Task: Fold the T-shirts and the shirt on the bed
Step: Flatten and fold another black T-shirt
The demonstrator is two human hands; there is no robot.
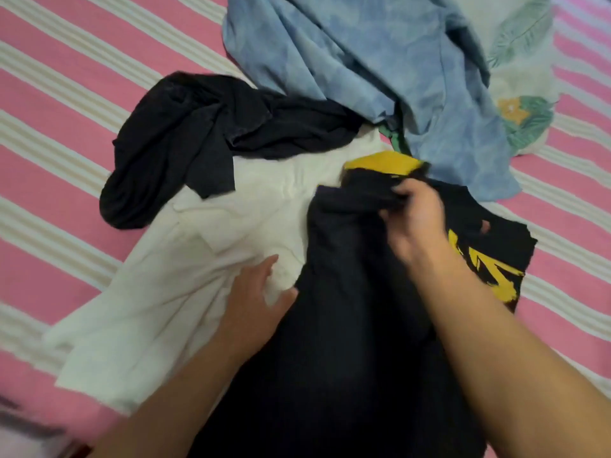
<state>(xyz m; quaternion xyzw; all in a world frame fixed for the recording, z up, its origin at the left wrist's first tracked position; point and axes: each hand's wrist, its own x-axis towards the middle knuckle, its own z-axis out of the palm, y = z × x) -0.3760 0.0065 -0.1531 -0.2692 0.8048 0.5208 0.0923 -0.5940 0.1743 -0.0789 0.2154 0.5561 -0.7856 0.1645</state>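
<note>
A: How far along is the folding?

B: Barely starting. The right hand [417, 215] is gripping the bunched black-and-yellow T-shirt [357, 292] nearest the person; the left hand [256, 300] is lying open beside it on the white T-shirt [185, 266].

A: And the others?

B: The dark T-shirt [198, 140] and blue shirt [390, 71] are lying crumpled farther up the bed [59, 104], nothing looking folded.

shirt [380, 61] behind T-shirts [205, 242], on bed [66, 77]

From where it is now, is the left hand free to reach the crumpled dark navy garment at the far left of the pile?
Probably yes. The left hand lies open on the white T-shirt, holding nothing, and only flat white fabric lies between it and the crumpled dark navy garment.
</note>
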